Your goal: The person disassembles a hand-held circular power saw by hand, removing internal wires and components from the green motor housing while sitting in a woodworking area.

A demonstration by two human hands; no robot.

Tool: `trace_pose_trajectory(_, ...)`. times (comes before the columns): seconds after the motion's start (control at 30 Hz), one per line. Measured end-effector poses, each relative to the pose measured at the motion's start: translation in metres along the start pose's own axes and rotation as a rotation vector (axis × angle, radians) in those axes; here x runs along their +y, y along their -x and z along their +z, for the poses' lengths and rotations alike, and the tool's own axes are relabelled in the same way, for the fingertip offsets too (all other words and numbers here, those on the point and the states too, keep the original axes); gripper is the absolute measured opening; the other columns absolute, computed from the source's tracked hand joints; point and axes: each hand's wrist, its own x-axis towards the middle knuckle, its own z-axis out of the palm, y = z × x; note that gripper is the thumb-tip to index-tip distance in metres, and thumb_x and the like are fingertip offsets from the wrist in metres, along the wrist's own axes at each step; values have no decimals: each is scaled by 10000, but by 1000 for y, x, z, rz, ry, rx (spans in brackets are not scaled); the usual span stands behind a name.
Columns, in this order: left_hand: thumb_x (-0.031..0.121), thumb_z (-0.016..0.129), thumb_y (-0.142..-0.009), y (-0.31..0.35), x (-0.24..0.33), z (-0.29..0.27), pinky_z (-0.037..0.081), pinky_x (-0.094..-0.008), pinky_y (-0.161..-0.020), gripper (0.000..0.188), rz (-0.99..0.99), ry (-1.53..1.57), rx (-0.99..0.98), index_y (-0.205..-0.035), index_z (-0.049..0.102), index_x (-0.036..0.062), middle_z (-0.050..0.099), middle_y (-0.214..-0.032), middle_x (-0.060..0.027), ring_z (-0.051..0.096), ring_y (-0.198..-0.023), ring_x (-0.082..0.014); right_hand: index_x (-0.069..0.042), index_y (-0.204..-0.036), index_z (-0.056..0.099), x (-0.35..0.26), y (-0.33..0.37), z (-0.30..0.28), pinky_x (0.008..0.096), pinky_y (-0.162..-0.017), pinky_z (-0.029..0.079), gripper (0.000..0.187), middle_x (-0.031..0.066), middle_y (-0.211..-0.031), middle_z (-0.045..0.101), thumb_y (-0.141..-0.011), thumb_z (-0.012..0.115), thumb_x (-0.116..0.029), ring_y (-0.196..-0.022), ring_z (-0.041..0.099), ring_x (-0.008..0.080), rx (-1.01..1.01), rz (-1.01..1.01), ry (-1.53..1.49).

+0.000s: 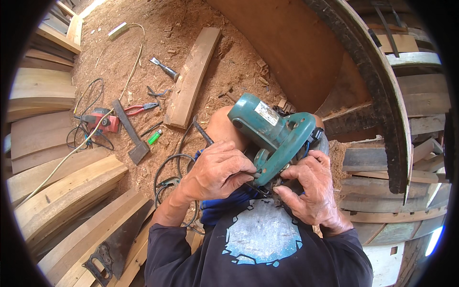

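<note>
A teal corded power tool [267,119] with a round motor housing and a looped handle [287,148] rests across my lap. My left hand [217,170] is closed, thumb and fingertips pinched together at the near end of the handle; what lies between them is too small to make out. On the other side of that end, my right hand [308,186] curls thumb and forefinger around a small part at the handle's tip. A black cord sleeve [203,131] sticks up beside my left hand. The tool's underside is hidden.
Sawdust covers the ground ahead. On it lie a wooden plank [193,76], a chisel [165,69], red-handled pliers [138,109], a hammer [129,134], a green lighter [154,137] and a red power tool [103,120]. A handsaw [114,246] leans on stacked boards; a curved wooden panel [287,52] stands right.
</note>
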Motion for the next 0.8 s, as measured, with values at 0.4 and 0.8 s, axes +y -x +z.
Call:
trace_pose_trajectory(0.4,47,910,-800,3,3,0,523,-403,-722,294,-30,57,40,-1030,736,102,731,-900,-52,667,-799,-279,-95,-1038,760,0,-4,0,511,-1050,400,298,39,-919,724,-784,896,-172,-924,656,274,6,-49,8)
trace_pose_trajectory(0.8,-44,887,-779,7,0,-1,509,-370,-718,352,57,47,88,-1043,727,124,780,-948,-19,669,-772,-229,-103,-995,735,-3,-6,1,491,-995,391,277,39,-900,704,-760,876,-145,-890,618,273,-46,-72,53)
